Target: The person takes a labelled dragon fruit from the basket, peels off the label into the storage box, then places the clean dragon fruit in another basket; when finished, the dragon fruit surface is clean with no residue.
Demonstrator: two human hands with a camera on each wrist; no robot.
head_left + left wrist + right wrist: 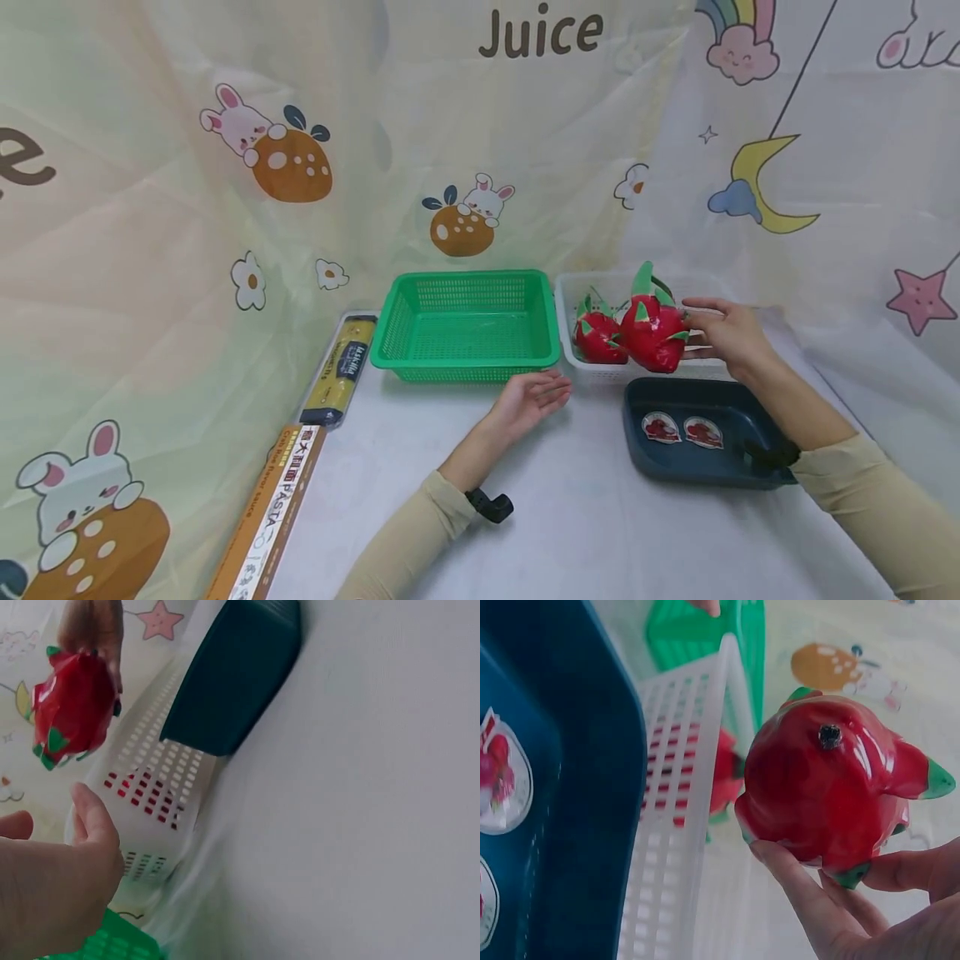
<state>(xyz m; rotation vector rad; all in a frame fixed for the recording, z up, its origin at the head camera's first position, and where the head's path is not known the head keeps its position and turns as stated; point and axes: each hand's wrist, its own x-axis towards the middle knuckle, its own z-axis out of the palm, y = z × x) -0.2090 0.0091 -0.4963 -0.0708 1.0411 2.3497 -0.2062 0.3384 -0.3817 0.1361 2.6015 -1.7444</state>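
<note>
My right hand [726, 336] pinches a shiny red model dragon fruit [654, 335] with green-tipped scales, held above the white basket [600, 373]. In the right wrist view, the thumb and fingers grip the fruit [817, 780] from below, and its dark end spot shows. A second, smaller-looking dragon fruit [600, 340] lies inside the white basket. My left hand [527, 402] has its fingers extended and holds nothing. It hovers by the front right corner of the green basket [465, 365], and the left wrist view shows this hand [64, 881] apart from the held fruit.
A dark blue tray [697, 472] stands in front of the white basket, under my right forearm, with two fruit stickers [662, 427] in it. On the left lie a yellow spaghetti pack [345, 362] and a long orange-brown pasta box [266, 512]. A printed curtain [375, 125] hangs behind.
</note>
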